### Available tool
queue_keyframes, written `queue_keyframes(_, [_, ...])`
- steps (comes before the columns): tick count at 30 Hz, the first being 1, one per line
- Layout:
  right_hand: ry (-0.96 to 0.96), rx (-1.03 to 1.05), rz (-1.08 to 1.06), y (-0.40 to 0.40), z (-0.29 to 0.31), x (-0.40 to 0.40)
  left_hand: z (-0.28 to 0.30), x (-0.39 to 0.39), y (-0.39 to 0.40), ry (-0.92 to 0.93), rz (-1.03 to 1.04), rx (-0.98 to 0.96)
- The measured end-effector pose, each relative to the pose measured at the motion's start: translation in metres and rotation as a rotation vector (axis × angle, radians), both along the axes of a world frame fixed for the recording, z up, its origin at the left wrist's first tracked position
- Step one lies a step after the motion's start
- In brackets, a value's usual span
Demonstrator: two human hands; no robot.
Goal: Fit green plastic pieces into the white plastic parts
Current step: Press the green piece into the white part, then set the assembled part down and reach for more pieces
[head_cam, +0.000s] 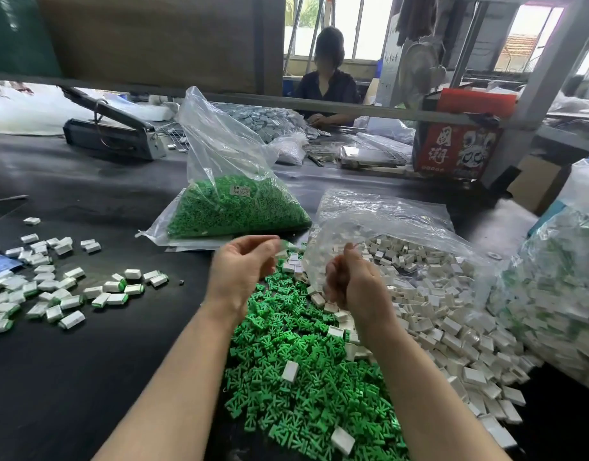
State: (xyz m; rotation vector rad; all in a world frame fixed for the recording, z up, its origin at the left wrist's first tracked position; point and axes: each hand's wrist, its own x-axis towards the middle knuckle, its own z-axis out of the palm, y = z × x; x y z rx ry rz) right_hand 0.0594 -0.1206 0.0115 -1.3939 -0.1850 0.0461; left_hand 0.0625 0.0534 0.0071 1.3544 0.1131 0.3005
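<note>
Right hand (348, 281) fingertips motion-blurred, contents unclear; left hand (245, 264) fingertips blurred; green pile (306, 377) cut off below.

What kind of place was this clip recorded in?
Likely a small factory assembly bench: a loose heap of green plastic pieces, a pile of white plastic parts, and another worker seated across the black worktable.

Black table (87, 361): green pieces (303, 377), white parts (452, 327)

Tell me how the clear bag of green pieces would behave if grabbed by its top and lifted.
The clear bag looks thin and crinkled, so it would likely be floppy and collapse in the fingers. The green pieces fill only its bottom, so it would probably sag and swing. Its top looks open, so tipping it may spill them.
</note>
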Motion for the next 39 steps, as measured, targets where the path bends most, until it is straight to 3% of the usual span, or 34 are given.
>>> queue_keyframes(4, [-0.008, -0.06, -0.058, -0.009, -0.002, 0.005, -0.02, 0.002, 0.059, 0.079, 0.458, 0.534])
queue_keyframes(7, [-0.032, -0.206, -0.078, -0.012, -0.006, 0.008, -0.035, -0.005, 0.091, 0.208, 0.698, 0.771])
queue_keyframes(15, [-0.175, -0.763, -0.178, -0.024, -0.007, 0.012, -0.049, -0.012, 0.114, 0.429, 0.883, 0.895])
queue_keyframes(20, [-0.206, -1.03, -0.02, -0.015, -0.008, 0.008, -0.042, -0.016, 0.11, 0.69, 0.912, 1.084])
queue_keyframes(22, [-0.248, -1.182, -0.034, -0.011, -0.01, 0.007, -0.035, -0.017, 0.103, 0.652, 0.903, 1.069])
queue_keyframes(25, [-0.336, -1.38, -0.15, -0.007, -0.015, 0.008, -0.02, -0.014, 0.085, 0.354, 0.815, 1.139])
queue_keyframes(28, [-0.401, -1.502, -0.213, 0.0, -0.022, 0.005, -0.002, -0.006, 0.051, 0.084, 0.551, 1.12])
queue_keyframes(31, [-0.445, -1.553, -0.283, 0.005, -0.027, 0.002, 0.003, -0.002, 0.013, 0.089, 0.172, 0.992])
queue_keyframes(34, [-0.44, -1.518, -0.327, 0.005, -0.028, 0.003, -0.009, 0.0, -0.013, 0.163, -0.15, 0.983])
queue_keyframes(39, [-0.386, -1.483, -0.326, 0.005, -0.029, 0.005, -0.021, 0.001, -0.027, 0.175, -0.251, 1.055])
